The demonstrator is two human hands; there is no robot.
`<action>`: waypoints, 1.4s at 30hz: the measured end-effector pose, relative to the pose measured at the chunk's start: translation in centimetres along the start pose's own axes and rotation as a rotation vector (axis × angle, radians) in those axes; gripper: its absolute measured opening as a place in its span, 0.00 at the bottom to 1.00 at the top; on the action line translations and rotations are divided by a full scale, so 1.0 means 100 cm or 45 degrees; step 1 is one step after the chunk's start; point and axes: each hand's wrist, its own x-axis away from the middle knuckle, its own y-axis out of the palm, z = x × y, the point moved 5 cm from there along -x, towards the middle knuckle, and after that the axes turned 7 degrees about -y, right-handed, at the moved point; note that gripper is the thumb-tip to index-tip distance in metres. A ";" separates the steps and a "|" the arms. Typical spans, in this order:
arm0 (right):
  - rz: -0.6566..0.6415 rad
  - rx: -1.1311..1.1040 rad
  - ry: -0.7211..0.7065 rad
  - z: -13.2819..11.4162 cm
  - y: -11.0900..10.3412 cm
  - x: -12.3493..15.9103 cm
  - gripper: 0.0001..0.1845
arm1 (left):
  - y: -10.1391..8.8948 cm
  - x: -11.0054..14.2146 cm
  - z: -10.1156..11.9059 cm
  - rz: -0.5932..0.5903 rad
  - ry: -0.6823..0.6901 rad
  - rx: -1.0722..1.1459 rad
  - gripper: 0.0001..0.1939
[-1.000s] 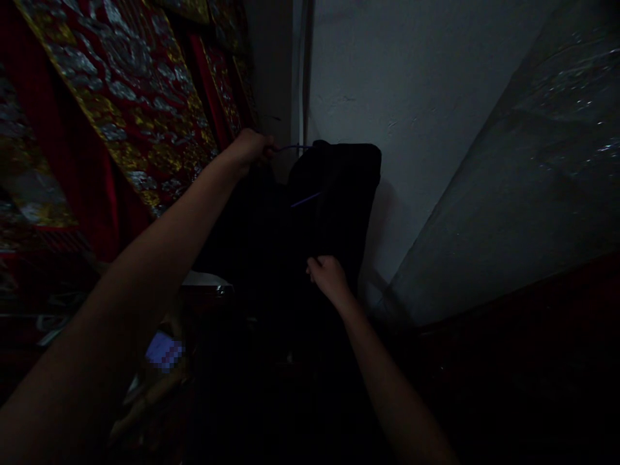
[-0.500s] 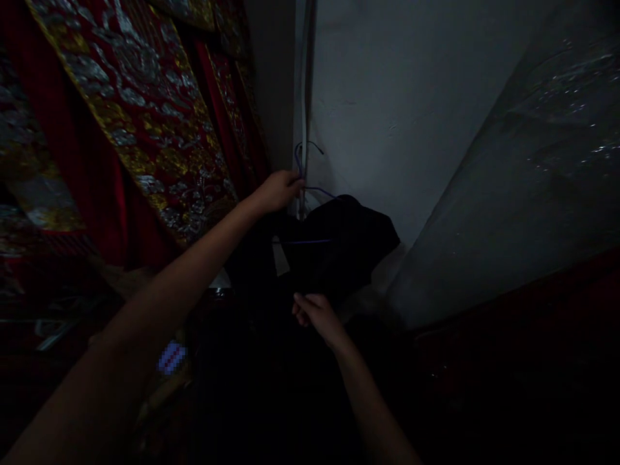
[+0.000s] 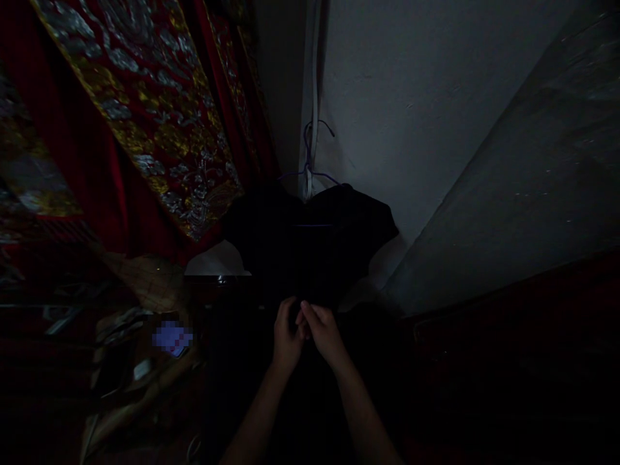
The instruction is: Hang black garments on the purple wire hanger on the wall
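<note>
A bluish patch (image 3: pixel 172 338) at lower left is broken into coarse blocks, so any lettering on it cannot be read. It sits among clutter on a dark surface: a small white item (image 3: pixel 143 369) lies near it, with a dark flat slab (image 3: pixel 115 368) just to the left and a pale brown cloth (image 3: pixel 150 278) behind. The room is very dim. A grey wall (image 3: pixel 397 84) fills the upper middle, with a few scuffs and a pale cord (image 3: pixel 314 77) running down near its corner. At left hangs red drapery (image 3: pixel 169 129) thick with gold and silver embroidery, fringed low down. At right a glossy, see-through sheet (image 3: pixel 547 168) slants across the wall, above a dark reddish area too dim to make out. The black top (image 3: pixel 314 258) hangs in the centre, before the wall, on a thin purple hanger (image 3: pixel 309 158) whose hook crosses the cord; whether it is hooked there is unclear. The left hand (image 3: pixel 287 339) and right hand (image 3: pixel 322 330) meet at the lower part of the top, fingers curled inward and close together; whether they pinch the fabric cannot be told against the black.
</note>
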 end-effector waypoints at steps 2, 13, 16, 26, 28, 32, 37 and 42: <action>0.018 -0.018 -0.035 -0.005 0.001 0.002 0.33 | 0.003 -0.007 0.009 -0.045 -0.015 -0.003 0.12; 0.204 -0.292 0.078 -0.004 -0.007 0.006 0.20 | 0.004 -0.004 0.021 -0.104 -0.073 0.016 0.07; 0.165 -0.144 -0.004 -0.044 -0.016 -0.023 0.20 | 0.009 -0.007 0.012 -0.131 -0.076 -0.007 0.06; 0.101 -0.074 -0.525 -0.196 -0.021 -0.103 0.17 | 0.007 -0.033 0.014 -0.441 0.049 -0.208 0.07; 0.063 -0.024 -0.542 -0.190 -0.016 -0.092 0.19 | -0.008 -0.061 0.052 -0.425 0.214 -0.196 0.09; -0.046 0.142 -0.576 -0.186 -0.014 -0.083 0.22 | -0.041 -0.124 0.152 -0.093 0.653 -0.156 0.20; -0.005 0.303 -0.753 -0.202 -0.023 -0.088 0.22 | -0.039 -0.161 0.223 -0.082 1.023 -0.376 0.08; 0.054 0.340 -0.705 -0.176 -0.024 -0.106 0.22 | -0.037 -0.151 0.226 0.098 1.066 -0.519 0.05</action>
